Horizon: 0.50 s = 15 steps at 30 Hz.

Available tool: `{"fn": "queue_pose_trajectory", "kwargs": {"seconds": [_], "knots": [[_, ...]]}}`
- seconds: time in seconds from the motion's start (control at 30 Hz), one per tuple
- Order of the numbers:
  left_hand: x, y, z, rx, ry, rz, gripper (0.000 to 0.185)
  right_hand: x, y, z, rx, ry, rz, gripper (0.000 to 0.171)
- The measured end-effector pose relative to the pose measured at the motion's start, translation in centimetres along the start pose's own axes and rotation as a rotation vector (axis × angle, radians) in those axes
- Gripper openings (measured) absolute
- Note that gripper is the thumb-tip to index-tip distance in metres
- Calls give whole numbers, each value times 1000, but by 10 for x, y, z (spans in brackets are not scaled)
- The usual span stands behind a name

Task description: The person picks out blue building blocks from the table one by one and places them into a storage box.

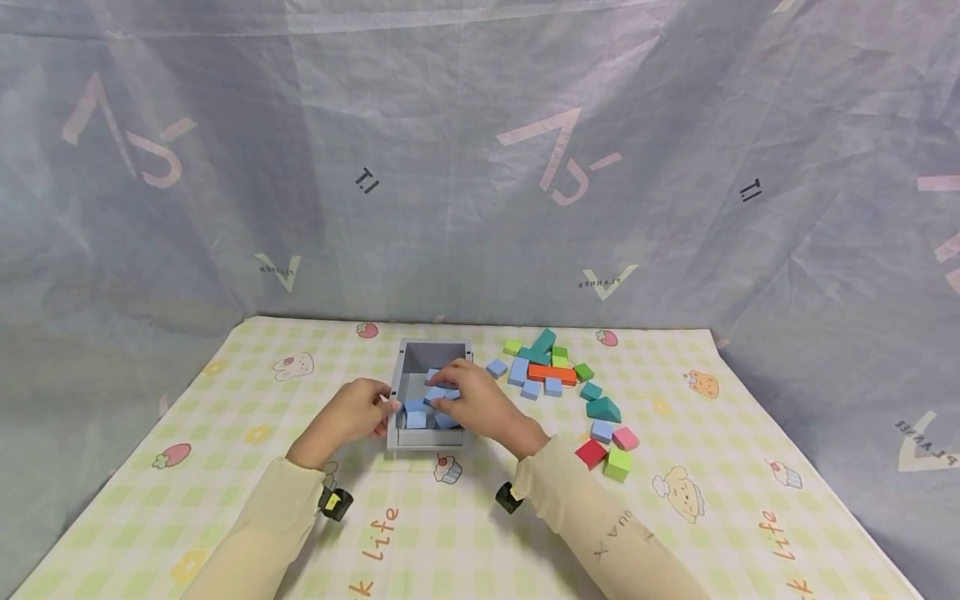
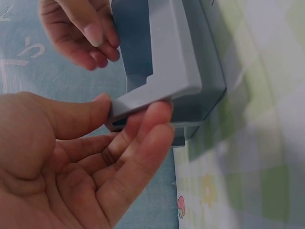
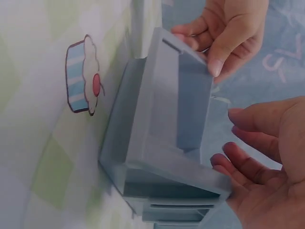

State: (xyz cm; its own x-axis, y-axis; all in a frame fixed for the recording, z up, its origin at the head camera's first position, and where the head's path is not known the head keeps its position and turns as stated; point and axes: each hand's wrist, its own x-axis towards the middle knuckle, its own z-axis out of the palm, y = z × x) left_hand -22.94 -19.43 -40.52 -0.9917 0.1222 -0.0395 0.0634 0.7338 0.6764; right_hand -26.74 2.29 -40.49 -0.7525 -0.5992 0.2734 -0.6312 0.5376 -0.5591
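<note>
A grey box [image 1: 430, 437] stands on the table, with several blue blocks [image 1: 416, 419] inside. My left hand [image 1: 358, 410] pinches the box's left rim between thumb and fingers, seen closely in the left wrist view. Over the box's right side reaches my right hand [image 1: 480, 402], fingers loosely bent and spread above the blue blocks. In the right wrist view, nothing shows between the right hand's fingers [image 3: 257, 164]. The blocks inside the box are hidden from both wrist views, and the right hand covers part of them in the head view.
Right of the box lie loose blocks: an orange bar [image 1: 552, 374], a teal triangle [image 1: 603, 409], a red block [image 1: 590, 454], a pink block [image 1: 626, 437], a green block [image 1: 618, 463] and several blue ones. A checked cloth [image 1: 247, 492] covers the table; a grey curtain [image 1: 450, 242] hangs behind.
</note>
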Motion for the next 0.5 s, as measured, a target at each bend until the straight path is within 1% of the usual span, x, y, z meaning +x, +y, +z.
{"fn": "queue_pose_trajectory", "kwargs": {"seconds": [0.17,0.23,0.37,0.5], "knots": [[0,0,0,8,-3,5,37,-7,-3,-7,-12,-3,-11,27],[0,0,0,14,-6,8,37,-11,-4,-12,-34,4,-10,28],[0,0,0,28,-1,13,39,-19,-5,-25,-45,8,1,32],[0,-1,0,30,4,16,39,-28,1,-38,-56,40,11,36]]}}
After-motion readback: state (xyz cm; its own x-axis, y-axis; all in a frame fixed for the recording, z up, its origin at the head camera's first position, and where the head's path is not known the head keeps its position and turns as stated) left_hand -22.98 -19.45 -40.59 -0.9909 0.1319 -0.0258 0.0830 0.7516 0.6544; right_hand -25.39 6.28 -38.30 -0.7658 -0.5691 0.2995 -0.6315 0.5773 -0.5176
